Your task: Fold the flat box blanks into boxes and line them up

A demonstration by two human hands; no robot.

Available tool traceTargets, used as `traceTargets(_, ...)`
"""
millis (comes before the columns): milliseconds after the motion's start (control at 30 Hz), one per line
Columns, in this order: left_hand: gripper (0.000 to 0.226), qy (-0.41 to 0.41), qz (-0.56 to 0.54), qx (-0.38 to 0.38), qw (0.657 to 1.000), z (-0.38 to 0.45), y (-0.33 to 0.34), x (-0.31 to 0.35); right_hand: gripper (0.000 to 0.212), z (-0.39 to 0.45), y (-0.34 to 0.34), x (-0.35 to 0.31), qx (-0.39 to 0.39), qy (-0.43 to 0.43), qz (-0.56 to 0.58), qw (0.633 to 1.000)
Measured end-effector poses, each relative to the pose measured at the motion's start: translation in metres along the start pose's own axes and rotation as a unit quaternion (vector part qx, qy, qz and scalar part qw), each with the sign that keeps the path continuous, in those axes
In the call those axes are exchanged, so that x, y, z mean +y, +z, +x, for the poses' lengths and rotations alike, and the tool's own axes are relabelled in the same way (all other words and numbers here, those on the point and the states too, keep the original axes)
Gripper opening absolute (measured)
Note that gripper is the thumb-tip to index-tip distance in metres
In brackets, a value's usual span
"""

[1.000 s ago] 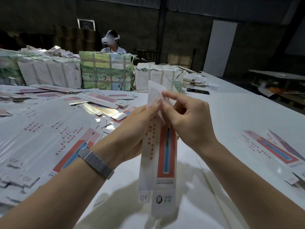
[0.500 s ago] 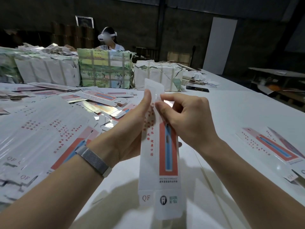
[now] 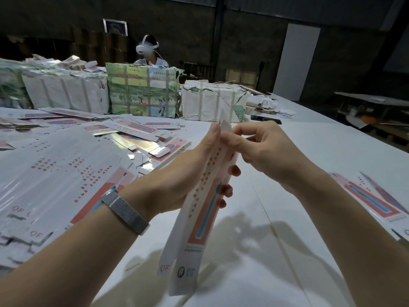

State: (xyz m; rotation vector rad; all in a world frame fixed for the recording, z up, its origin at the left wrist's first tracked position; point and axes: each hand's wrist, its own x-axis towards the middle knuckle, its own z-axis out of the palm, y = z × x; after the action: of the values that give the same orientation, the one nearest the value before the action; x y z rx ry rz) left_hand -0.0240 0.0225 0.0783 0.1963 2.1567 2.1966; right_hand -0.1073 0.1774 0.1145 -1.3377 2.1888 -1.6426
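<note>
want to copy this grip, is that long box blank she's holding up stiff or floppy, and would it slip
The box blank probably is thin card: it stays straight though the left hand and right hand grip only its upper half, so fairly stiff lengthwise. It likely is light. Its glossy-looking print might slip; a grip across the edges seems safer.

A long box blank [image 3: 200, 220] stands tilted above the table [image 3: 309, 151], held between the left hand [image 3: 177, 180] and right hand [image 3: 263, 151]. A pile of flat blanks [image 3: 51, 173] lies left; two more blanks [image 3: 371, 200] lie right. Wrapped bundles [image 3: 141, 91] sit behind, a person [image 3: 149, 52] beyond them.
</note>
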Motion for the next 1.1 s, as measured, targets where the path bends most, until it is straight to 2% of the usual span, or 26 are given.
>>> traceTargets(100,0.082,0.009,0.006,-0.001,1.000,0.001,-0.002,-0.002,0.039,-0.001,0.001,-0.001,-0.005,0.004,0.039,0.999)
traceTargets(267,0.081,0.052,-0.052,0.059,0.996,0.008,0.008,-0.004,0.040,0.002,0.009,-0.008,0.090,-0.006,0.071,0.993)
traceTargets(367,0.066,0.103,-0.051,0.091,0.989,0.012,0.014,-0.006,0.039,0.001,0.016,-0.007,0.146,-0.029,0.045,0.988)
traceTargets(433,0.066,0.133,0.017,0.082,0.988,0.010,0.014,-0.007,0.036,0.001,0.019,-0.005,0.180,-0.034,0.029,0.983)
traceTargets(533,0.097,0.149,0.192,0.093,0.966,0.008,0.012,-0.007,0.033,0.003,0.017,-0.002,0.227,-0.037,-0.052,0.972)
traceTargets(600,0.103,0.167,0.305,0.149,0.926,0.008,0.017,-0.009,0.035,0.004,0.017,-0.001,0.245,-0.047,-0.117,0.961)
traceTargets(667,0.090,0.204,0.370,0.203,0.883,0.010,0.025,-0.011,0.036,0.004,0.018,-0.001,0.254,-0.055,-0.157,0.953)
traceTargets(700,0.083,0.210,0.363,0.206,0.884,0.011,0.028,-0.013,0.034,0.003,0.019,-0.001,0.253,-0.059,-0.164,0.952)
traceTargets(733,0.080,0.208,0.331,0.194,0.900,0.011,0.028,-0.013,0.030,0.003,0.020,-0.001,0.252,-0.063,-0.165,0.951)
traceTargets(800,0.085,0.176,0.201,0.157,0.951,0.010,0.024,-0.012,0.018,0.002,0.020,0.000,0.266,-0.079,-0.144,0.950)
traceTargets(867,0.093,0.137,0.039,0.138,0.980,0.011,0.017,-0.011,0.016,0.003,0.020,0.003,0.296,-0.097,-0.121,0.942)
traceTargets(967,0.095,0.145,-0.072,0.110,0.981,0.010,0.010,-0.009,0.027,0.006,0.021,0.015,0.281,-0.036,-0.129,0.950)
traceTargets(1033,0.092,0.162,-0.094,0.097,0.978,0.011,0.010,-0.010,0.026,0.006,0.026,0.021,0.238,-0.005,-0.075,0.968)
traceTargets(1100,0.085,0.180,-0.097,0.102,0.974,0.013,0.012,-0.011,0.024,0.004,0.033,0.022,0.212,-0.012,-0.020,0.977)
